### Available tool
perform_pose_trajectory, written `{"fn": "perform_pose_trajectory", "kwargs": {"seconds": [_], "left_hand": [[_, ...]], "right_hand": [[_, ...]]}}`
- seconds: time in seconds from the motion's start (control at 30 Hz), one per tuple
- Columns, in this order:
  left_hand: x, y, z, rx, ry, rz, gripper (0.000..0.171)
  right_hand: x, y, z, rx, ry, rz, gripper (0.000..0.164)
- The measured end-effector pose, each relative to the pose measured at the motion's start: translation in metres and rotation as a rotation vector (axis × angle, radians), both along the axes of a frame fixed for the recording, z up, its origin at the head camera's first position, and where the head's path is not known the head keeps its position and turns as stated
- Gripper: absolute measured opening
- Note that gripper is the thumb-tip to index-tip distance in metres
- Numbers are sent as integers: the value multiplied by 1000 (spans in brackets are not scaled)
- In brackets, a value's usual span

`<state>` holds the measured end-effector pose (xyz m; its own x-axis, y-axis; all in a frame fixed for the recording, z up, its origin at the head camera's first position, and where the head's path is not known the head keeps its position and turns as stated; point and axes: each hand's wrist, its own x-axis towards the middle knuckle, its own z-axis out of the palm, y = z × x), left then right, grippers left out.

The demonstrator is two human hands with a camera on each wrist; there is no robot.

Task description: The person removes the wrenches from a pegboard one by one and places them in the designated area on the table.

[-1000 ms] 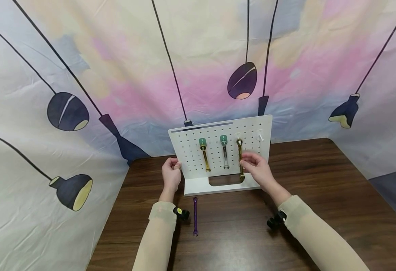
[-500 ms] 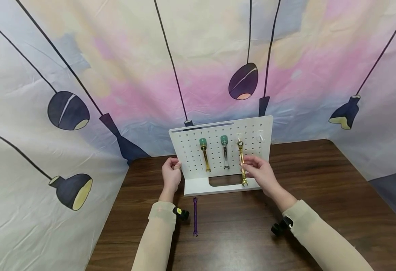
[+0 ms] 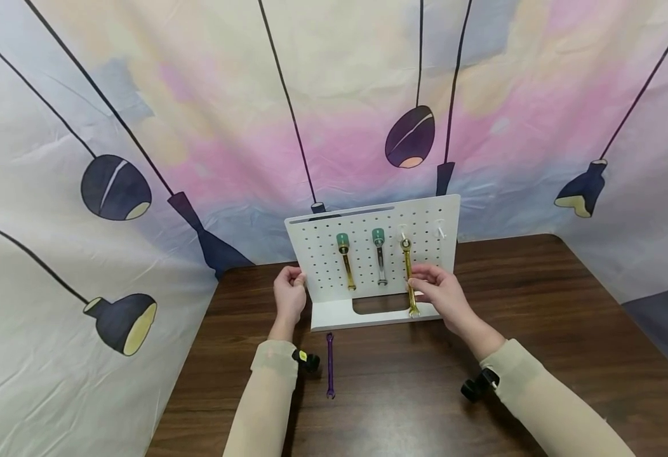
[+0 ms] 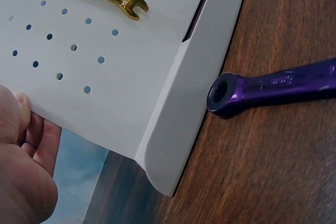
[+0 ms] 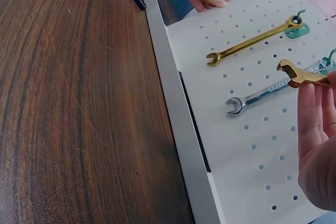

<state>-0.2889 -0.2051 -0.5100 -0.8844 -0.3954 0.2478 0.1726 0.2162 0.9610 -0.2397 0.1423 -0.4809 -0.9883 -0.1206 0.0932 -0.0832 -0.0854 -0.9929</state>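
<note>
My left hand (image 3: 289, 295) holds the left edge of a white pegboard (image 3: 325, 293), thumb in front and fingers behind. In my right hand (image 3: 442, 295) a gold combination wrench (image 3: 407, 261) is pinched mid-shaft, ring end up and open jaw down. Its ring overlaps a white hook (image 3: 402, 230) in the head view. In the right wrist view only its open end (image 5: 299, 74) shows, standing out in front of the board. Left of it, a silver wrench (image 3: 380, 263) and another gold wrench (image 3: 348, 270) hang from green hooks (image 3: 342, 239).
A purple wrench (image 3: 330, 368) lies on the brown wooden table (image 3: 391, 381), just in front of the board's base lip (image 3: 334, 314). Another white hook (image 3: 440, 230) sits at the board's upper right with nothing on it. Behind the table hangs a painted cloth (image 3: 231, 127).
The right hand has drawn the gold wrench slightly down and out from the board, mostly in the first half second. The left hand and the pegboard have stayed put.
</note>
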Motion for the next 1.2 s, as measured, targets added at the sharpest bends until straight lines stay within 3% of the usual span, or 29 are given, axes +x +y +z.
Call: {"fn": "perform_pose_trajectory", "kwargs": {"seconds": [0.87,1.2], "left_hand": [[0,0,0,-15,-34,7,7],[0,0,0,-5,-10,3,6]], "right_hand": [[6,2,7,-40,-23,4,39],[8,1,12,-26,-15,11,40]]}}
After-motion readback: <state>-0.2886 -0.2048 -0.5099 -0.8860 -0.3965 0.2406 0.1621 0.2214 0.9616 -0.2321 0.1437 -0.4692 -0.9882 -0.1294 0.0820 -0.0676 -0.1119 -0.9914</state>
